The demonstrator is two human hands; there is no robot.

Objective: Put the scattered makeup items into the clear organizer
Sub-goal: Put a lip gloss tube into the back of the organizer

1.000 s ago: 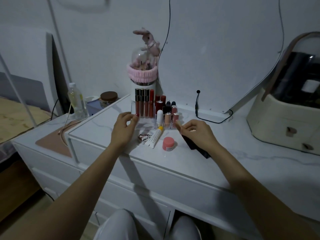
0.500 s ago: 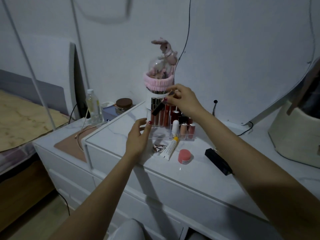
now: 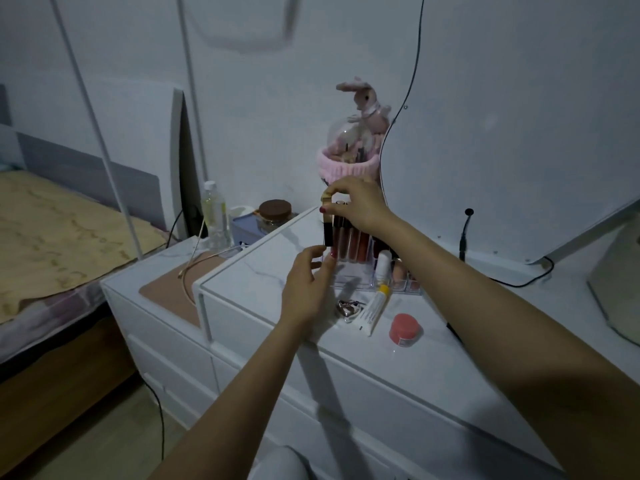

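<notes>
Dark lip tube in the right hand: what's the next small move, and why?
Probably lower it straight down. The right hand pinches the dark lip tube upright by its cap at the left end of the clear organizer's back row, and the left hand rests against the organizer's front left corner.

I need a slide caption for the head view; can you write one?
Right hand lowers a dark lip tube into the clear organizer; left hand steadies it.

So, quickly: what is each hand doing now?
Left hand: open, touching the clear organizer.
Right hand: pinching a dark tube at its top.
</notes>
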